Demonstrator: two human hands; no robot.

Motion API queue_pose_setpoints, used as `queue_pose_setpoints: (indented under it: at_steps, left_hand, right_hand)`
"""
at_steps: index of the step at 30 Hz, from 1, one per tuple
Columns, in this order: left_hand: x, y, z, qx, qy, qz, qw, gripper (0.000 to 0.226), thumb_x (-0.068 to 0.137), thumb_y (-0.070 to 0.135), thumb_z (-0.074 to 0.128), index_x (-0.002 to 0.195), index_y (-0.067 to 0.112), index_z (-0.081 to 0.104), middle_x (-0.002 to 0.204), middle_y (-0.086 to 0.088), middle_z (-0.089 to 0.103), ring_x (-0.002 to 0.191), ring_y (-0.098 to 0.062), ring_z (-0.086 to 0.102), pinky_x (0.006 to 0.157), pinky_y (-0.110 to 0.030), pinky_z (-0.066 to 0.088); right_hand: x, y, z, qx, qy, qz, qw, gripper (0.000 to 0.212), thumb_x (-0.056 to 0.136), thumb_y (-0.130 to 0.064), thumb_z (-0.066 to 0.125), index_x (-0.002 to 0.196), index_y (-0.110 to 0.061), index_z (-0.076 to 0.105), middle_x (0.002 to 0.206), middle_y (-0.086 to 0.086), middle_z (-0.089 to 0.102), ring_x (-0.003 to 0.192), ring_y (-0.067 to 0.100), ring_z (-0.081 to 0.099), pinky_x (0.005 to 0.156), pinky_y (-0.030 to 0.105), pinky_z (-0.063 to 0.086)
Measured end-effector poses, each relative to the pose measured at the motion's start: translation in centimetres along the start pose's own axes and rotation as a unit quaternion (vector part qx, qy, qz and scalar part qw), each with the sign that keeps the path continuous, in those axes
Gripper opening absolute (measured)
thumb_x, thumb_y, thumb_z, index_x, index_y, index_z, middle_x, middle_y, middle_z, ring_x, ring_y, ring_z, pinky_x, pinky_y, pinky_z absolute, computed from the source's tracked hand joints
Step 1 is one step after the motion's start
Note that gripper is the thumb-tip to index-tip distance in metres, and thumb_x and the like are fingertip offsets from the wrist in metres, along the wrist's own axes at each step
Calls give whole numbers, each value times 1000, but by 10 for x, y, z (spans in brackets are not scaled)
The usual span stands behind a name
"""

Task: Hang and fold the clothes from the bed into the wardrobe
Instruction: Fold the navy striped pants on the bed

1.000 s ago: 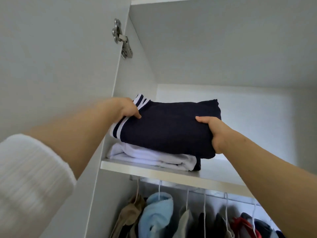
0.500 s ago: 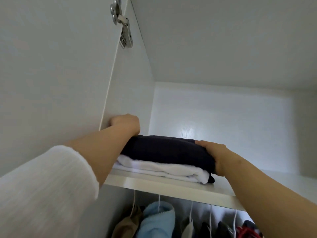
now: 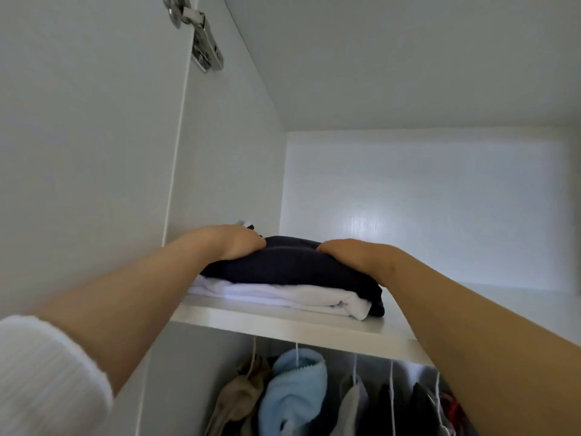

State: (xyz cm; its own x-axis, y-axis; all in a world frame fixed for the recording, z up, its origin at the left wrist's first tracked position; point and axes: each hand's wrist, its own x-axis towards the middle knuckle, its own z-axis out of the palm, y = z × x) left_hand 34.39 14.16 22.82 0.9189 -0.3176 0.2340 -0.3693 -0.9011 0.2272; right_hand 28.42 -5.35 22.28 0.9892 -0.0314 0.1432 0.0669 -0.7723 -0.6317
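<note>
At the left end of the shelf point(image 3: 298, 325), next to the open door point(image 3: 78, 152) and far below its hinge point(image 3: 201, 42), the left hand point(image 3: 242, 243) bears down on the near left corner of the navy top point(image 3: 292, 273). Its fingers reach over the far side and are hidden, so I cannot tell whether they are curled or flat. The navy top lies folded on the shelf, on a white fold point(image 3: 283, 294) that juts out a little at the shelf's front edge. Both are already inside the wardrobe, above the hung clothes point(image 3: 295, 388) under the shelf. Toward the shelf's middle, the right hand point(image 3: 355, 254) lies on the top's right end with its fingers point(image 3: 330, 245) stretched out and holding nothing, only pressing. The step in hand looks like settling the stack. To do it well, press evenly with both palms so the pile flattens without the navy layer sliding off the white one. Nudge the whole pile back from the shelf's front edge until nothing overhangs. Square its left side to the shelf's left wall. Lift the hands straight up, not backward. A dragging withdrawal would likely pull the top layer forward and undo the fold. The loose dark corner at the pile's right front could be tucked in before letting go.
</note>
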Motion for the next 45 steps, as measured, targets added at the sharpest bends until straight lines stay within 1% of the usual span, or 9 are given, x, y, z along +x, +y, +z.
queue_pose_setpoints:
  at_steps: [7,12,20,25,28,32,37,43,45]
  left_hand:
    - [-6,19,-4,66,-33,-45,996,41,102,20,23,140,18,37,155,5,19,143,-12,10,111,-25,7]
    - [-11,28,2,89,31,-65,993,41,102,23,23,136,19,45,147,4,36,135,-19,30,107,-30,21]
    - [-15,15,25,114,196,-120,967,35,95,36,28,108,33,61,107,3,61,84,-19,46,75,-31,32]
    - [-22,19,24,88,226,-119,963,29,95,33,28,86,29,55,92,3,52,81,-22,44,75,-32,34]
    - [-30,19,22,75,220,-113,966,31,95,31,27,91,26,56,93,0,50,82,-24,44,76,-34,34]
    - [-39,20,27,21,223,-42,974,36,96,30,27,115,29,58,113,-2,60,101,-27,53,86,-36,34]
    - [-64,60,45,-93,205,107,968,39,92,35,41,131,34,47,136,3,50,124,-22,44,109,-40,25]
    - [-132,138,82,-356,118,291,880,13,88,26,53,96,36,58,103,6,59,80,-9,55,73,-27,41]
    - [-160,169,96,-364,63,332,868,12,88,25,53,90,35,57,99,8,60,86,-12,56,75,-24,39]
  right_hand:
    - [6,7,2,-9,31,-87,996,28,94,-25,32,71,-21,47,77,-3,50,68,10,44,67,26,35]
    - [5,12,1,-7,45,-113,993,30,93,-20,32,66,-19,43,70,-3,47,63,10,40,59,24,29]
    - [3,11,5,-48,72,-130,988,30,94,-14,30,64,-14,36,73,1,44,65,14,36,61,25,29]
    - [-10,22,5,-72,91,-148,982,38,100,-18,24,118,-2,54,124,12,55,111,28,49,95,34,36]
    - [-32,29,10,-43,107,-137,984,41,101,-25,23,129,-14,51,133,5,52,114,21,49,92,26,34]
    - [-71,38,14,-49,198,-95,974,41,97,-23,34,138,-24,38,133,4,50,97,13,50,80,22,38]
    - [-137,51,23,-74,347,5,935,41,92,-19,43,133,-18,43,129,5,52,112,24,50,98,37,39]
    - [-248,70,30,-83,414,115,899,37,90,-16,45,126,-19,52,132,3,53,118,24,50,102,38,39]
    - [-289,81,28,-78,436,162,882,37,89,-16,45,125,-18,54,131,3,55,118,24,51,101,34,39]
